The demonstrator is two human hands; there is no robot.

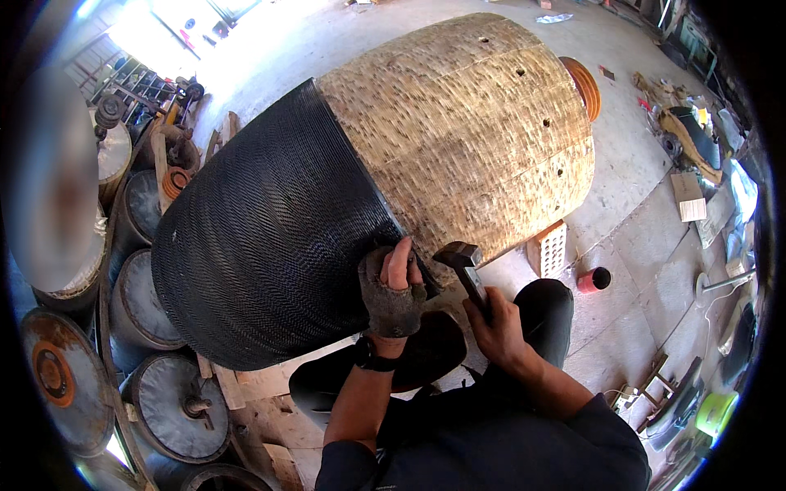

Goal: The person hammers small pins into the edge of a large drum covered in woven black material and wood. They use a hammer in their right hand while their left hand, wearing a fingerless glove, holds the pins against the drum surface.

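Note:
A large cylinder (458, 123) with a pitted, wood-like surface lies in front of me. Ribbed black rubber sheet (262, 221) wraps its left part, ending in a straight edge. At the near end of that edge is my left hand (391, 290), in a grey fingerless glove, its fingers bent together against the rubber. Whatever is between those fingertips is hidden. My right hand (499, 331) grips a hammer (472, 282) by its dark handle. The hammer's head is raised just right of my left hand, apart from it, near the cylinder's lower side.
Several drums with metal ends (182, 407) stand along the left. A perforated brick (547, 250) sits by the cylinder's right underside, with a red can (594, 280) beyond it. An orange grooved shaft end (581, 88) sticks out at the far right. Assorted clutter (696, 147) lines the right side.

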